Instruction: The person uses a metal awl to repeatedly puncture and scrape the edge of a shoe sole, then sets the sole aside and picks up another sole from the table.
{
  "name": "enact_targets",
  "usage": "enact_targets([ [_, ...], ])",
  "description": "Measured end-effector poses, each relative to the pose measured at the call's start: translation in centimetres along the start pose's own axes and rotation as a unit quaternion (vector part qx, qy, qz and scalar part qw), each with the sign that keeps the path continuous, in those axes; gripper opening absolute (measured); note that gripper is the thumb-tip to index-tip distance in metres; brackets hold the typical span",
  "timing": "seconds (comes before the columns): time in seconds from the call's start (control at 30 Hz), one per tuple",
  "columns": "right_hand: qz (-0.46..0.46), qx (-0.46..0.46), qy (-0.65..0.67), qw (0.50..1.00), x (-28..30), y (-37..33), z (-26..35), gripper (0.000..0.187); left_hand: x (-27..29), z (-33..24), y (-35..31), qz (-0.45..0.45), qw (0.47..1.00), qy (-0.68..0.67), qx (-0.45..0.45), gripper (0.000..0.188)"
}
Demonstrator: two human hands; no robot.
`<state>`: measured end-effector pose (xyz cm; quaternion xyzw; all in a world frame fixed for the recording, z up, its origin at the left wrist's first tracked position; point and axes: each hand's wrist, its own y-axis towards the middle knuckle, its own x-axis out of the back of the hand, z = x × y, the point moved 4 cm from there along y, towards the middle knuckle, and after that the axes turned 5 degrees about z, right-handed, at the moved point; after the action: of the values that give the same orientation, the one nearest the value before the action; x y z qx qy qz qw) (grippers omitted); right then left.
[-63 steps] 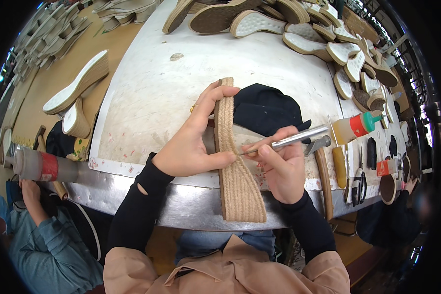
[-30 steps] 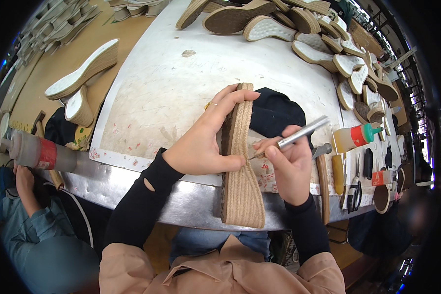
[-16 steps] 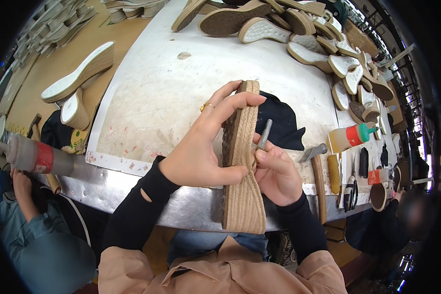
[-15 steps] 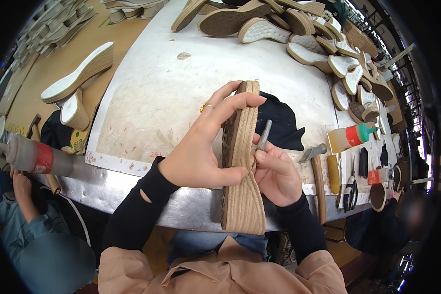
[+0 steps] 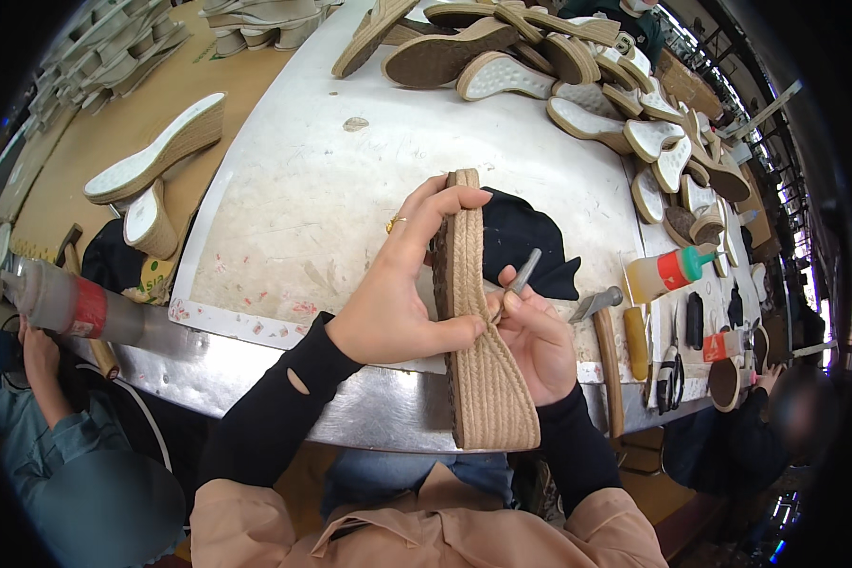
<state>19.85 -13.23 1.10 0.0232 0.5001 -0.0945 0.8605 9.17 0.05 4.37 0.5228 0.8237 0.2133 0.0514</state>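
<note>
Firstly, wedge sole [image 5: 498, 393]: centre of the dial (12 o'clock faces away from the wearer), held up at the near table edge [image 5: 379, 407]. Thick end at 6 o'clock, thin end at 12, braided side toward the wearer, dark tread turned to 9.
Sole weight: probably light for its bulk. The thick end likely carries most of it and would tend to swing down.
Sole body: judged stiff, keeping its curve in the hand; low risk of breakage.
Braided side: rough and dry in appearance, so unlikely to slip. Fibres could snag or fray under a sharp point.
Recommended hold: across the thin end and narrow middle, thumb on the braid, fingers around the back. The thick end offers a broad second grip.
Left hand [image 5: 383, 303]: at 9 o'clock, grasping the wedge sole; thumb on the braid, fingers reaching over the thin end.
Right hand [image 5: 540, 346]: at 4 o'clock, pinching a metal tool [image 5: 528, 272] that points to 1. Fingertips at the sole's edge; contact by the tool cannot be told.
Dark cloth [image 5: 525, 232]: at 1 o'clock, partly behind the sole.
Hammer [image 5: 606, 352]: at 4 o'clock, beyond the right hand.
Green-capped bottle [image 5: 661, 276]: between 2 and 3 o'clock.
Heap of soles [image 5: 585, 123]: farthest, 12 to 2 o'clock.
</note>
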Motion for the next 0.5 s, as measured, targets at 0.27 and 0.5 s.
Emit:
enact_targets([
  [0.27,0.013,0.006,-0.046,0.999,0.2,0.4,0.5,0.03,0.1,0.3,-0.1,0.023,0.998,0.06,-0.013,0.093],
  [0.5,-0.025,0.111,-0.275,0.955,0.3,0.5,2.1,0.031,0.2,1.4,0.0,0.019,0.995,0.099,0.015,0.091],
])
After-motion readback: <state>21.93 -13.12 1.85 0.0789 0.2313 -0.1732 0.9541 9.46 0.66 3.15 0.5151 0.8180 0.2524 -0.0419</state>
